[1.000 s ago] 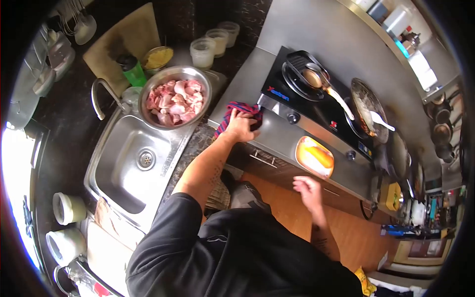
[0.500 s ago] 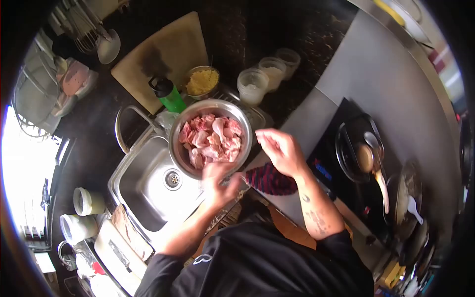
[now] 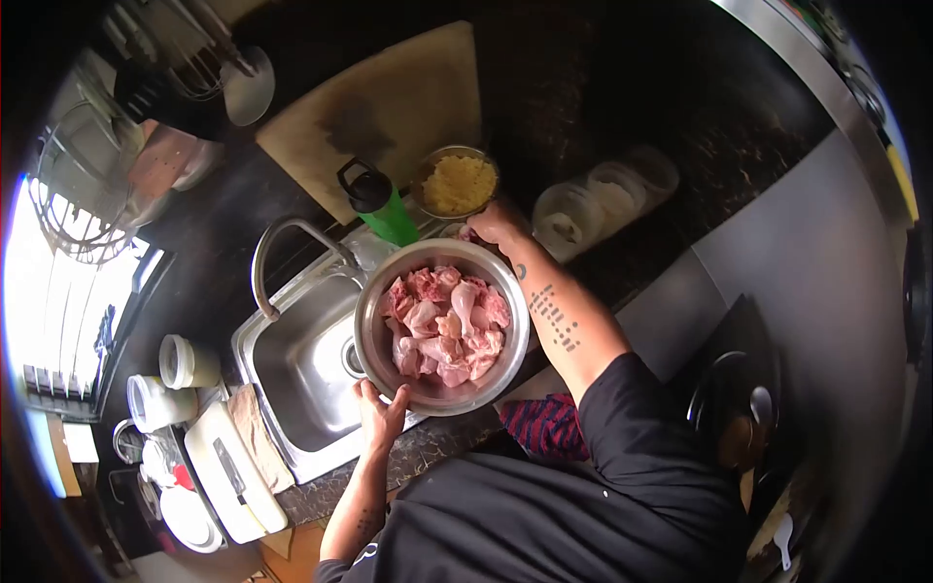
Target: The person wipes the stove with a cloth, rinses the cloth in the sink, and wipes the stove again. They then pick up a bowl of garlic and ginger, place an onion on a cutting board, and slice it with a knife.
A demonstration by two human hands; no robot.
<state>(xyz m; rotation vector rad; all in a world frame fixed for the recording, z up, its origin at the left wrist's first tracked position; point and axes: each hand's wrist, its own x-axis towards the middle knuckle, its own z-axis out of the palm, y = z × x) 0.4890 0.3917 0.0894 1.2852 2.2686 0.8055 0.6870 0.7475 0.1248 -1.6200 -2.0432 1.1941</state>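
Note:
A large metal bowl (image 3: 520,342) of raw chicken pieces (image 3: 442,325), drumsticks among them, sits at the right side of the sink. My left hand (image 3: 381,413) grips its near-left rim, thumb and finger apart at the edge. Across the bowl, my right hand (image 3: 498,223) is curled at the far rim, its fingertips partly hidden. Just beyond that hand stands a smaller bowl (image 3: 418,194) holding a yellow grated or mashed food (image 3: 459,185). Beside it is a green bottle (image 3: 391,219) with a black lid.
The steel sink (image 3: 301,389) and its tap (image 3: 262,262) lie to the left. Clear plastic tubs (image 3: 569,219) stand at the right, with a cutting board (image 3: 389,107) behind. A dark red patterned cloth (image 3: 549,428) lies near my body; a stove with a pan (image 3: 724,408) is farther right.
Both hands have come onto the bowl's rim; my right hand reached to the far side. The bowl has shifted slightly towards me, and the camera view has turned.

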